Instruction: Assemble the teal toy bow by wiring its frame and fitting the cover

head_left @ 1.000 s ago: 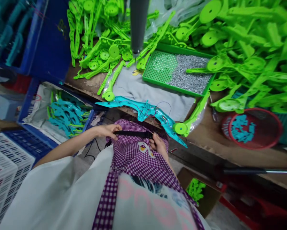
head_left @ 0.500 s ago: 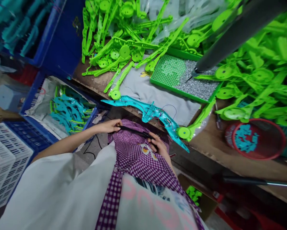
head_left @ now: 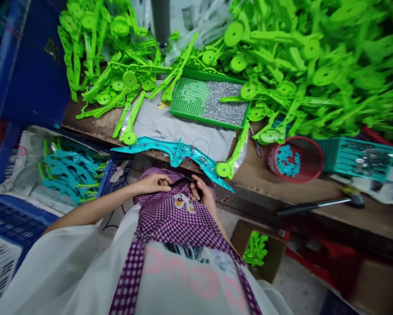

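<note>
My left hand [head_left: 157, 183] and my right hand [head_left: 201, 191] are in front of my lap, fingers closed on a thin black strip [head_left: 180, 180]. The strip spans the short gap between them; its ends are hidden in my fingers, and its exact kind is unclear. Just beyond my hands, a turquoise bow-shaped plastic shell [head_left: 177, 153] with thin red and dark wires lies along the bench edge. A bright green limb-shaped part [head_left: 130, 136] touches its left side, and another green part [head_left: 223, 169] touches its right side.
Behind the shell a green tray [head_left: 186, 98] holds many small metal screws. Green parts [head_left: 314, 65] are heaped behind and right. A red basket [head_left: 314, 168] with turquoise pieces, a hammer [head_left: 314, 206] and a hanging dark tool [head_left: 161, 22] are around. Left stands a blue crate [head_left: 101, 192].
My hands have come closer together, with less of the black strip showing between them. The view has turned right, bringing the hammer and a turquoise basket into sight. The shell still lies on the bench.
</note>
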`<control>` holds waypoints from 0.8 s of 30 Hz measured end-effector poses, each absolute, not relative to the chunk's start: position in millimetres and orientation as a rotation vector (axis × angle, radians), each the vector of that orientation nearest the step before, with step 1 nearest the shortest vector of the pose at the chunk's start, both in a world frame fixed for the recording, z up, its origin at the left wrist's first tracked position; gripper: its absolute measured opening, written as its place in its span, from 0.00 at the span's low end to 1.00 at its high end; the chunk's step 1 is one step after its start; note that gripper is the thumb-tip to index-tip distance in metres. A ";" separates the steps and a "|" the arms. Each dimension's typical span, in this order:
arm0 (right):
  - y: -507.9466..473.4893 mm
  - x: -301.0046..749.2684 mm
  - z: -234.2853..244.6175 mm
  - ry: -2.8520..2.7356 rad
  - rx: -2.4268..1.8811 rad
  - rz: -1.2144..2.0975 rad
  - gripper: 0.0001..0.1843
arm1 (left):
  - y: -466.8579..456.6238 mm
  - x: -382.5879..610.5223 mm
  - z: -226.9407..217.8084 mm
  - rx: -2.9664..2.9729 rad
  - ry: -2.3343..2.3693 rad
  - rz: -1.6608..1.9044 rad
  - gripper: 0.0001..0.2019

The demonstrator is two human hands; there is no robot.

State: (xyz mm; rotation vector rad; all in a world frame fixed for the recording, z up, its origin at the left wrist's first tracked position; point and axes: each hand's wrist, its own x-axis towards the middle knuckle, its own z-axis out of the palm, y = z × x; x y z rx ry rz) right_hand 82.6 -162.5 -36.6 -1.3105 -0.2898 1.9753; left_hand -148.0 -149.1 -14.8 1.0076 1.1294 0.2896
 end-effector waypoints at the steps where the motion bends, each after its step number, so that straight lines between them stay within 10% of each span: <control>1: -162.6 82.6 -37.1 -0.287 -1.305 1.973 0.21 | -145.7 -140.8 -16.9 0.979 1.137 0.309 0.19; 24: -164.8 78.1 -31.6 -0.350 -1.351 1.970 0.22 | -91.1 -126.8 4.6 1.356 1.039 -0.022 0.12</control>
